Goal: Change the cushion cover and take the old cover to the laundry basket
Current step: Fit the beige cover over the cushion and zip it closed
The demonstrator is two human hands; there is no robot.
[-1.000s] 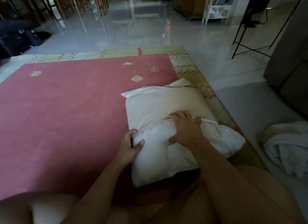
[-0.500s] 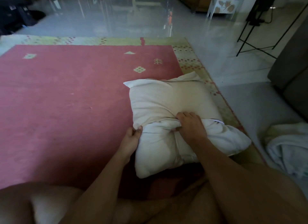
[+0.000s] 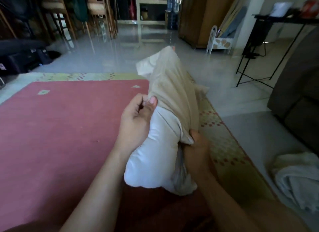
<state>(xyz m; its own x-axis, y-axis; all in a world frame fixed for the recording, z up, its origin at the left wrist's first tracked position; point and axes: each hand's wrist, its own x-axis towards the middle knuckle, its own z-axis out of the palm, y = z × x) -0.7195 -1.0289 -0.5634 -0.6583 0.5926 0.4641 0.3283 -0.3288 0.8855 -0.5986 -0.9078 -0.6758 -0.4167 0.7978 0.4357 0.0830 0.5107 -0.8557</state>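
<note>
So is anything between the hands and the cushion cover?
Nothing visible. The left hand pinches the beige cover at its edge, and the right hand grips its lower edge against the white cushion.

Cushion [image 3: 151,155] white, raised on end above the rug, tilted away. Cover [image 3: 172,93] beige, over the far half only, open edge bunched mid-cushion. Crumpled pale cloth [image 3: 296,180] on floor at right, possibly the other cover.

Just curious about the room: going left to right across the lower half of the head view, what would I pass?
Red rug → left hand → cushion → right hand → patterned rug border → crumpled white cloth on the floor.
</note>
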